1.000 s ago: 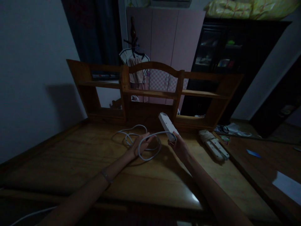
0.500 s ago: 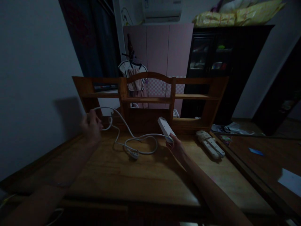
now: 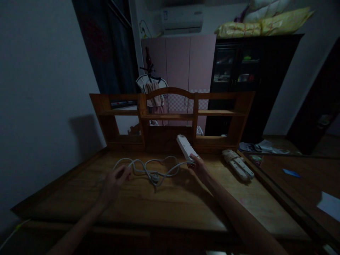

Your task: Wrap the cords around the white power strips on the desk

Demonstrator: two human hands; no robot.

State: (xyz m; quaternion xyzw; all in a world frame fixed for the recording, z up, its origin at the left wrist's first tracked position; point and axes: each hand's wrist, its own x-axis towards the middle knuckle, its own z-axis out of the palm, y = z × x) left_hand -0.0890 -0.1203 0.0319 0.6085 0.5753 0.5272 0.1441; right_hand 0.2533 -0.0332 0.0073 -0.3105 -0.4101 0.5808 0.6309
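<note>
My right hand (image 3: 199, 166) is wrapped round the lower end of a white power strip (image 3: 186, 146), which it holds tilted up above the wooden desk (image 3: 148, 209). From that end a pale power cord (image 3: 170, 173) runs left in loose loops over the desktop. Its plug (image 3: 154, 177) lies among the loops near the middle. My left hand (image 3: 117, 180), a little blurred, is closed at the left end of the loops, with the cord at its fingertips. To the right lies a second power strip (image 3: 240, 168), its own cord wound round one end.
A wooden shelf rack (image 3: 170, 117) stands along the desk's back edge. The wall (image 3: 53, 106) borders the desk on the left. On the right is a lower brown surface (image 3: 287, 191) with a blue card (image 3: 291, 173) and a white sheet (image 3: 329, 205).
My left hand has come down and to the right, lowering the cord towards the desktop. My right hand still holds the power strip in nearly the same place. The view has tilted up slightly.
</note>
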